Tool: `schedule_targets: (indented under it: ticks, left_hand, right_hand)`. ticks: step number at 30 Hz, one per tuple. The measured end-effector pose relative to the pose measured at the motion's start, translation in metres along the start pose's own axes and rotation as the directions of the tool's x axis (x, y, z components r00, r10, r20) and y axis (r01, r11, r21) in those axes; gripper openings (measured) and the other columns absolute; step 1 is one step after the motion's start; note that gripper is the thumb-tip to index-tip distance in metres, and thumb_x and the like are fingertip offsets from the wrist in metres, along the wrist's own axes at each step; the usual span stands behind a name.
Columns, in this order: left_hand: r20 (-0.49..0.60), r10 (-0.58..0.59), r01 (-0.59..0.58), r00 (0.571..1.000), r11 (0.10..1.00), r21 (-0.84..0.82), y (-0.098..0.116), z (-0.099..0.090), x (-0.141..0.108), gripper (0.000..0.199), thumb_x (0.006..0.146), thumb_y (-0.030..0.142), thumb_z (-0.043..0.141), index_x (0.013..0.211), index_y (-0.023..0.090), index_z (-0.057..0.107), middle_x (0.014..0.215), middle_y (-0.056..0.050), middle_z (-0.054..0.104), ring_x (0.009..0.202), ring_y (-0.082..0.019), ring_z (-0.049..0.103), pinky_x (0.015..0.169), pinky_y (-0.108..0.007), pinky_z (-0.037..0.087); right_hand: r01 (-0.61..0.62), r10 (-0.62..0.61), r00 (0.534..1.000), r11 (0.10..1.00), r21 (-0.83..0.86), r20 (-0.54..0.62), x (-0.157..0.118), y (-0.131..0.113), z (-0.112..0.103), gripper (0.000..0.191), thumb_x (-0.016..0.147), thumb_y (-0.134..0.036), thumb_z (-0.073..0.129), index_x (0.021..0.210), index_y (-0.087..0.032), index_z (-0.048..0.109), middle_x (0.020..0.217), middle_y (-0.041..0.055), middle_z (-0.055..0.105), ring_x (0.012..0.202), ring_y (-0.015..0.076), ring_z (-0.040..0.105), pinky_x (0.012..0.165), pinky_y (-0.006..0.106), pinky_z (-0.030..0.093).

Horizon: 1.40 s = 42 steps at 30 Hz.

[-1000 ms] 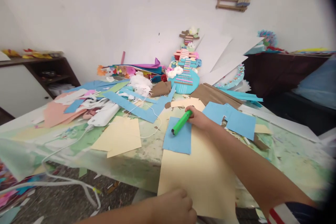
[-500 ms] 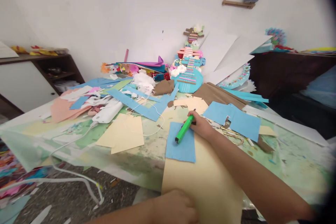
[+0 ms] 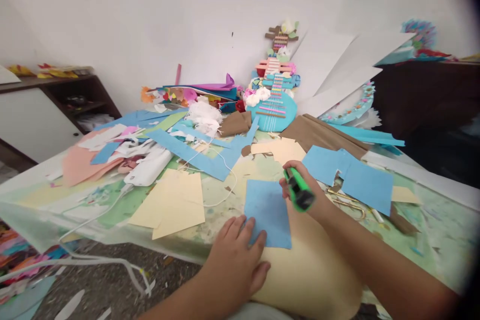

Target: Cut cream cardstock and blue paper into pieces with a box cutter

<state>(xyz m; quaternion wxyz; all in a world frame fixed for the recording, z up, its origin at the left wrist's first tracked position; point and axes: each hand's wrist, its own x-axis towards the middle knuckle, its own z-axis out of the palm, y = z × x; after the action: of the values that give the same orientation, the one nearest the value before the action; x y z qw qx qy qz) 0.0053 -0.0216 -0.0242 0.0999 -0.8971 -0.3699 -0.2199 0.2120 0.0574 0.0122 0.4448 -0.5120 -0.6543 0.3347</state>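
My left hand [image 3: 240, 255] lies with its fingers spread, the fingertips resting on the lower left of a blue paper piece [image 3: 268, 210]. That blue piece sits on a large cream sheet [image 3: 300, 255] that hangs over the table's near edge. Just right of the blue piece, my right hand [image 3: 305, 185] is closed around a green-and-black stick-shaped tool [image 3: 299, 190]. The tool's broad end faces me. Its other end is hidden, so whether it is a marker or a cutter I cannot tell.
Cream paper pieces [image 3: 180, 200] and a white power bank [image 3: 148, 167] with a cable lie left. Cut blue paper [image 3: 367, 185] and gold scissors handles [image 3: 348, 202] lie right. A turquoise paper guitar [image 3: 273, 110] leans on the back wall among brown paper [image 3: 318, 135].
My left hand has come up from the lower edge, opened and settled on the blue paper. My right hand has tilted the green tool and shifted it right, off the blue paper.
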Motion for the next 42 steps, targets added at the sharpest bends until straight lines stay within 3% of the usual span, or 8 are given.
schedule_targets:
  ticks: [5, 9, 17, 28, 32, 36, 39, 42]
  left_hand:
    - [-0.037, 0.002, -0.003, 0.999, 1.000, -0.021, 0.000, 0.004, -0.001, 0.039, 0.075, 0.047, 0.052, 0.103, 0.021, 0.060, 0.107, -0.010, 0.061, 0.101, -0.029, 0.050, 0.085, -0.043, 0.039]
    - [-0.133, 0.004, -0.009, 0.991, 0.999, -0.039, 0.002, 0.015, -0.005, 0.036, 0.074, 0.046, 0.052, 0.099, 0.021, 0.061, 0.105, -0.009, 0.061, 0.101, -0.028, 0.049, 0.085, -0.040, 0.037]
    - [-0.213, 0.020, -0.026, 0.977, 0.999, -0.029, 0.006, 0.021, -0.005, 0.032, 0.075, 0.041, 0.048, 0.095, 0.019, 0.061, 0.098, -0.011, 0.063, 0.091, -0.026, 0.052, 0.082, -0.040, 0.036]
    - [-0.229, 0.060, -0.068, 0.972, 0.997, -0.026, -0.002, 0.023, -0.007, 0.030, 0.079, 0.041, 0.046, 0.094, 0.020, 0.061, 0.098, -0.009, 0.063, 0.091, -0.025, 0.053, 0.082, -0.038, 0.036]
    - [-0.228, 0.080, -0.097, 0.970, 0.993, -0.065, -0.004, 0.021, -0.011, 0.026, 0.081, 0.037, 0.047, 0.093, 0.019, 0.062, 0.096, -0.008, 0.064, 0.092, -0.023, 0.054, 0.085, -0.037, 0.038]
    - [-0.217, 0.107, -0.143, 0.970, 0.977, -0.161, -0.008, 0.015, -0.019, 0.017, 0.083, 0.022, 0.049, 0.093, 0.017, 0.063, 0.097, -0.004, 0.065, 0.095, -0.019, 0.054, 0.090, -0.036, 0.037]
    - [-0.171, 0.097, -0.131, 0.980, 0.971, -0.198, -0.012, 0.008, -0.024, 0.020, 0.086, 0.017, 0.044, 0.095, 0.016, 0.062, 0.098, -0.004, 0.065, 0.096, -0.018, 0.053, 0.091, -0.036, 0.037]
    - [-0.175, 0.132, -0.166, 0.976, 0.966, -0.200, -0.013, 0.004, -0.027, 0.025, 0.088, 0.013, 0.038, 0.095, 0.014, 0.062, 0.099, -0.004, 0.065, 0.093, -0.016, 0.053, 0.088, -0.034, 0.039]
  right_hand:
    - [-0.159, 0.164, 0.986, 0.977, 0.144, -0.022, -0.010, -0.017, 0.017, 0.035, 0.081, -0.045, 0.044, 0.106, -0.021, 0.039, 0.048, -0.0073, 0.049, 0.043, 0.0095, 0.044, 0.043, 0.021, 0.036]
    - [-0.163, 0.184, 0.979, 0.966, 0.198, -0.090, -0.014, -0.021, 0.028, 0.037, 0.075, -0.044, 0.051, 0.102, -0.020, 0.041, 0.054, -0.0043, 0.055, 0.046, 0.0105, 0.049, 0.043, 0.022, 0.038]
    - [-0.292, 0.283, 0.955, 0.847, 0.444, 0.088, -0.008, 0.006, 0.033, 0.037, 0.076, -0.048, 0.052, 0.100, -0.021, 0.043, 0.067, 0.0005, 0.060, 0.062, 0.0156, 0.059, 0.053, 0.030, 0.050]
    - [-0.200, 0.209, 0.978, 0.931, 0.305, 0.002, -0.024, -0.012, 0.038, 0.038, 0.072, -0.054, 0.056, 0.092, -0.024, 0.044, 0.081, 0.0054, 0.065, 0.079, 0.0180, 0.064, 0.073, 0.034, 0.053]
    - [-0.154, 0.160, 0.987, 0.961, 0.231, -0.005, -0.029, -0.014, 0.038, 0.032, 0.073, -0.050, 0.055, 0.091, -0.025, 0.046, 0.083, 0.0056, 0.065, 0.079, 0.0200, 0.064, 0.070, 0.036, 0.054]
    - [-0.159, 0.163, 0.987, 0.940, 0.302, 0.012, -0.029, -0.016, 0.035, 0.037, 0.071, -0.052, 0.058, 0.094, -0.026, 0.046, 0.085, 0.0049, 0.065, 0.080, 0.0205, 0.064, 0.069, 0.036, 0.054]
    - [-0.176, 0.157, 0.984, 0.923, 0.343, 0.083, -0.028, -0.016, 0.031, 0.042, 0.071, -0.054, 0.057, 0.099, -0.026, 0.043, 0.070, 0.0015, 0.064, 0.064, 0.0176, 0.064, 0.057, 0.032, 0.052]
    - [-0.196, 0.163, 0.978, 0.931, 0.307, 0.130, -0.029, -0.010, 0.027, 0.044, 0.073, -0.052, 0.056, 0.104, -0.027, 0.037, 0.062, -0.0023, 0.062, 0.050, 0.0142, 0.058, 0.043, 0.025, 0.044]
